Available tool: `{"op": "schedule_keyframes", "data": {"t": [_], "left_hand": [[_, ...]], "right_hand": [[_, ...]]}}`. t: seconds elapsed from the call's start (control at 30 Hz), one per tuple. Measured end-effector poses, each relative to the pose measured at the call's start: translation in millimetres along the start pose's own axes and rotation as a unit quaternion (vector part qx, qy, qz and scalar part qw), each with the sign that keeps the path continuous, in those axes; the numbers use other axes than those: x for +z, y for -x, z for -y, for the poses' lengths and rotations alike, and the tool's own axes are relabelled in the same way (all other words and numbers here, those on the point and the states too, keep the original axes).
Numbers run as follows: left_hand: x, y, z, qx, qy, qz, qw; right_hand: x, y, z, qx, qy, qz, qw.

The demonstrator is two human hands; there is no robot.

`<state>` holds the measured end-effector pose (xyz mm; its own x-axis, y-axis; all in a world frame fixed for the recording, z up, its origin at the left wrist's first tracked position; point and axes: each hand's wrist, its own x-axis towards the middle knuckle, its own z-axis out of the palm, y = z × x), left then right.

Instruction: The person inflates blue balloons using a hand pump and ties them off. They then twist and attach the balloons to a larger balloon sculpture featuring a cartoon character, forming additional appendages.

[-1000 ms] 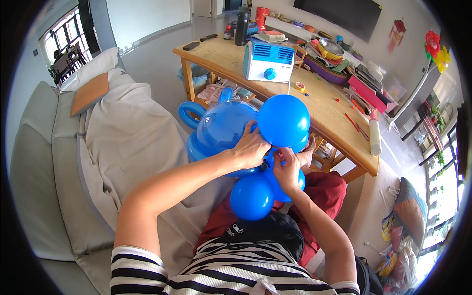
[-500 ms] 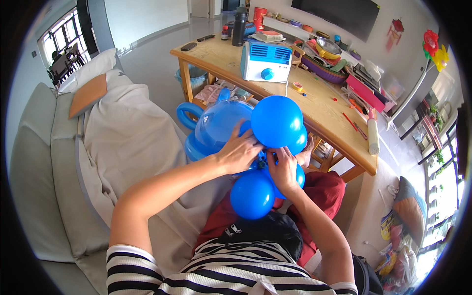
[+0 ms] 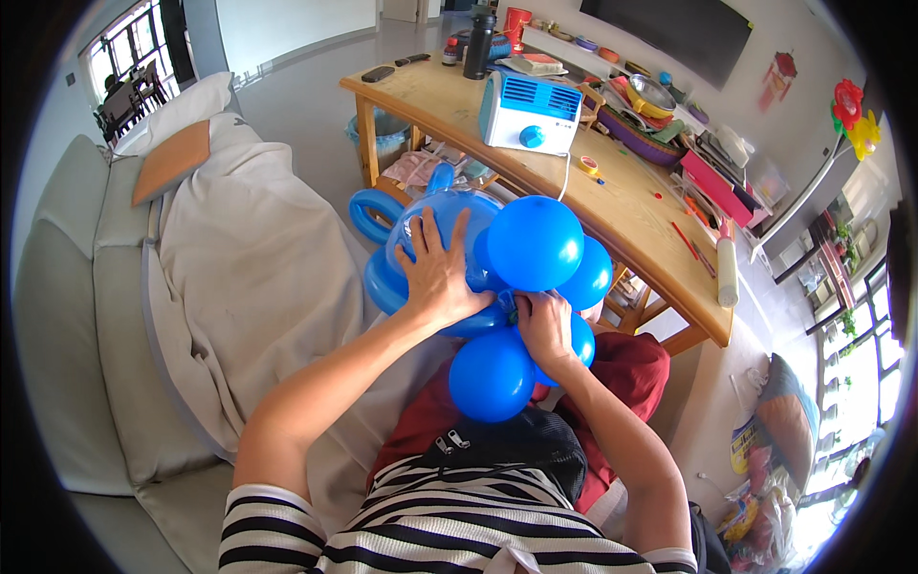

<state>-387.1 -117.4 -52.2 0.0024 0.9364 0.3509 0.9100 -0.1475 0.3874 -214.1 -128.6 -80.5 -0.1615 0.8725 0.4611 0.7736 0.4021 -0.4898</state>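
A cluster of round blue balloons rests over my lap, tied together at its middle. My right hand is closed at that knotted middle, pinching the cluster between the round balloons; the exact bit under its fingertips is hidden. A larger see-through blue balloon adjoins the cluster on the left, with long blue balloons bent around it, one forming a loop. Across the see-through balloon lies my left hand, fingers spread wide, its thumb reaching toward the knotted middle. One round balloon hangs nearest my body.
Beyond the balloons stands a wooden table with a blue-and-white fan, a black bottle, a yellow tape roll and a rolling pin. To the left runs a sofa under a beige cover.
My left hand has left the knotted middle, moved slightly left and spread open over the see-through balloon. The right hand stays at the middle. The cluster has turned slightly, showing more of its right balloon.
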Motion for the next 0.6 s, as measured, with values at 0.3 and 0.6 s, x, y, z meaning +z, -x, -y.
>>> {"op": "schedule_keyframes", "data": {"t": [0.3,0.6], "left_hand": [[-3.6,5.8,-8.7,0.015,0.002,-0.022,1.0],[-5.0,9.2,-23.6,0.018,-0.008,-0.029,0.999]], "right_hand": [[-1.4,0.6,-9.8,0.012,0.044,-0.004,0.999],[4.6,3.1,-9.6,0.119,0.015,-0.056,0.991]]}}
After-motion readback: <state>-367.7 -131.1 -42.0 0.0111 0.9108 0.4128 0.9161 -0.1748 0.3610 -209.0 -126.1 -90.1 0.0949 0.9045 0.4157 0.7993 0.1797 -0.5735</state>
